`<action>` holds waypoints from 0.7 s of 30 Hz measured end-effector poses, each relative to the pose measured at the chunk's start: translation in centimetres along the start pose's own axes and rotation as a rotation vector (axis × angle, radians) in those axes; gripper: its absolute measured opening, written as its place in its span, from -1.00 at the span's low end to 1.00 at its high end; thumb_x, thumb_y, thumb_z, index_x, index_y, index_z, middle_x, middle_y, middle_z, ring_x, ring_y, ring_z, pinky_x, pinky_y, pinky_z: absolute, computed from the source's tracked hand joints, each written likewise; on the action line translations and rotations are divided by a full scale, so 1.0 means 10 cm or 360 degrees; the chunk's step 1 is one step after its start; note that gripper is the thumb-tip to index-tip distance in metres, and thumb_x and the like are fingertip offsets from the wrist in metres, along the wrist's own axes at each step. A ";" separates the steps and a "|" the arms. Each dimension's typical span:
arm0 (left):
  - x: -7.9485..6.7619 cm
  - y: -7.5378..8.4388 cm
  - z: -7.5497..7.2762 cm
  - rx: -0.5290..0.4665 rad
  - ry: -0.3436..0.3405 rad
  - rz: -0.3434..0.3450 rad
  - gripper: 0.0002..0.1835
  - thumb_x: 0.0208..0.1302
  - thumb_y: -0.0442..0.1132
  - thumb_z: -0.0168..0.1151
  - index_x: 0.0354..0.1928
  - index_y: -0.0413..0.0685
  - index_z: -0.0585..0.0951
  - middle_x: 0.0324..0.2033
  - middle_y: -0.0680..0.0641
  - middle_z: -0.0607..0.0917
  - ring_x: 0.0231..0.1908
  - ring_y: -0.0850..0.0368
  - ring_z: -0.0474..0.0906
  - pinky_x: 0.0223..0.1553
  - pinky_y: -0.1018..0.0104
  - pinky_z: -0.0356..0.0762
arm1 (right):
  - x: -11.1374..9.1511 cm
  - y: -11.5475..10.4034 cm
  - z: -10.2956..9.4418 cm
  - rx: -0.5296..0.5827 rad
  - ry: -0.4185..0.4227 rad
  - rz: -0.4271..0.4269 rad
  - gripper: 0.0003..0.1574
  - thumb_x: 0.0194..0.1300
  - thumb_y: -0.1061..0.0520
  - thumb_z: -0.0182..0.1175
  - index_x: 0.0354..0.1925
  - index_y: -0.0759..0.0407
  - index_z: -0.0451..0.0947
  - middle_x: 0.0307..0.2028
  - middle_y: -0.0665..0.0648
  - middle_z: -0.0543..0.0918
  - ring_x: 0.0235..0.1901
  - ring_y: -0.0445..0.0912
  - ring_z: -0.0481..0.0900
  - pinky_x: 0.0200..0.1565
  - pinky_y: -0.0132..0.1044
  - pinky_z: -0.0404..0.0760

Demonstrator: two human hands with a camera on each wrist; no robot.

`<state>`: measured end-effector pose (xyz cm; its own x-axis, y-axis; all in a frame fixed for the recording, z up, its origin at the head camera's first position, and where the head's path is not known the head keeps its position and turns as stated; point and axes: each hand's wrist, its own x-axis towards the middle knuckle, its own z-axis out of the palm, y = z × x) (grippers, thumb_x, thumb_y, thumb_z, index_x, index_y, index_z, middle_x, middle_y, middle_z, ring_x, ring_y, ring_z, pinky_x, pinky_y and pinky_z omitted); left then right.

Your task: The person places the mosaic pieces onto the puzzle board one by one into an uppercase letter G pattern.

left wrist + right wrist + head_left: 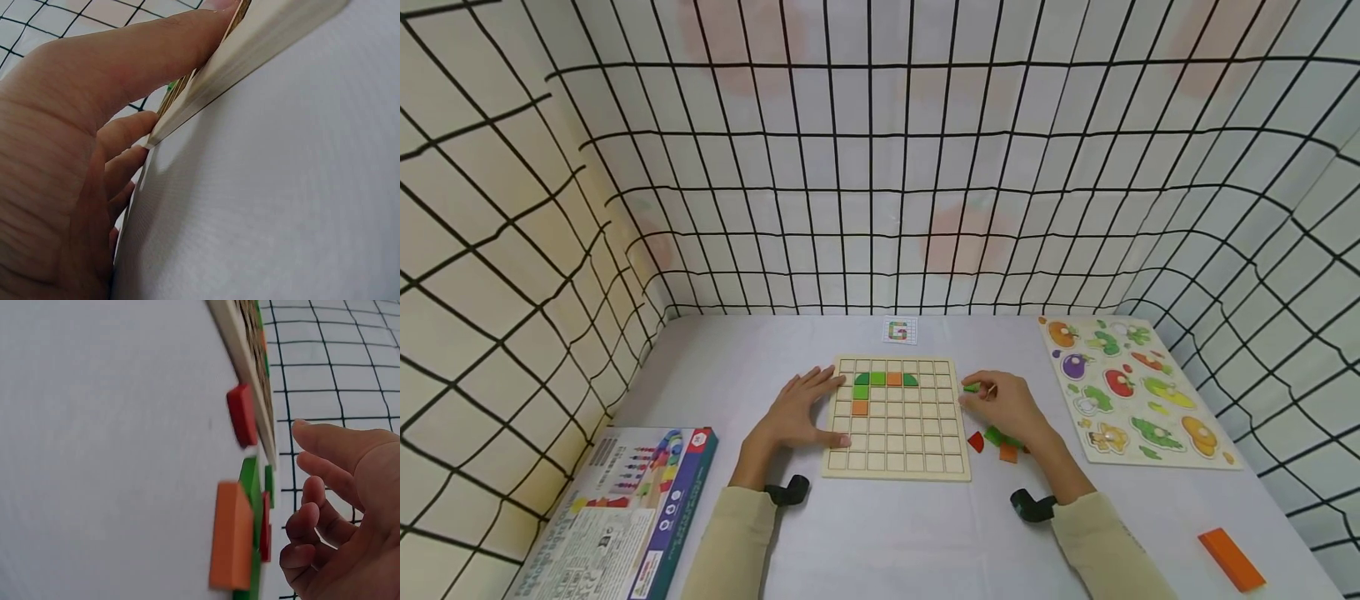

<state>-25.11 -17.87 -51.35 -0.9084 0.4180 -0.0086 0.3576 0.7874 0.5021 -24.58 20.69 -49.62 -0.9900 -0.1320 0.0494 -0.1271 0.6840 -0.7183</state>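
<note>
A square wooden grid board [910, 450] lies on the table, with green and orange pieces [877, 379] set along one upper row and down a left column. My left hand [797, 412] is spread at its left side, thumb resting on the board and fingertips at its edge. My right hand [1003, 404] reaches beside the board's right edge, thumb and forefinger apart around a small green piece [972, 387]. In the right wrist view nothing shows between those fingers, and a green piece [270, 486] lies on the table. Nearer lie a red piece [242, 415] and an orange piece [230, 537].
A small card with a coloured G [900, 331] lies behind the board. At the right is a vegetable puzzle board [1135, 387], with an orange block [1232, 558] in front of it. A printed box [617, 508] sits at front left. Black wire mesh [880, 192] encloses the table.
</note>
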 end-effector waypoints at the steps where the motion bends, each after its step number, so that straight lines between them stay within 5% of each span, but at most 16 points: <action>1: 0.00 0.00 0.00 0.0000 0.0004 0.0004 0.18 -0.14 0.38 0.52 0.57 0.16 0.31 0.62 -0.03 0.17 0.64 -0.11 -0.05 0.62 -0.21 -0.15 | 0.01 0.03 -0.01 -0.0006 -0.0002 0.0005 -0.59 0.31 0.02 0.43 0.08 0.10 0.71 -0.39 0.06 0.55 -0.49 -0.10 0.46 -0.49 -0.37 0.41; 5: 0.01 -0.01 0.01 0.0003 0.0007 0.0000 0.18 -0.14 0.38 0.52 0.57 0.17 0.31 0.62 -0.02 0.17 0.64 -0.09 -0.05 0.63 -0.20 -0.15 | 0.06 0.13 -0.05 -0.0052 0.0001 0.0034 -0.53 0.30 0.00 0.44 0.13 0.12 0.68 -0.41 0.07 0.54 -0.55 -0.10 0.45 -0.54 -0.37 0.38; 13: 0.02 -0.04 0.01 0.0001 0.0001 0.0000 0.18 -0.13 0.39 0.53 0.58 0.20 0.30 0.63 0.01 0.15 0.65 -0.08 -0.07 0.63 -0.19 -0.18 | 0.12 0.17 -0.11 -0.0134 -0.0025 0.0148 -0.39 0.31 -0.05 0.43 0.25 0.11 0.61 -0.30 0.10 0.53 -0.28 -0.04 0.43 -0.28 -0.25 0.38; 21: 0.02 -0.04 0.02 0.0012 -0.0010 -0.0011 0.20 -0.14 0.39 0.52 0.59 0.20 0.28 0.63 0.01 0.13 0.65 -0.07 -0.08 0.63 -0.18 -0.18 | 0.15 0.16 -0.10 -0.0127 -0.0045 0.0210 -0.45 0.31 -0.01 0.42 0.21 0.14 0.65 -0.32 0.10 0.51 -0.30 -0.04 0.42 -0.31 -0.24 0.36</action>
<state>-25.38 -18.00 -51.71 -0.9096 0.4150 -0.0174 0.3527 0.7938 0.4954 -26.33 22.36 -50.01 -0.9964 -0.0570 -0.0621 -0.0019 0.7514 -0.6598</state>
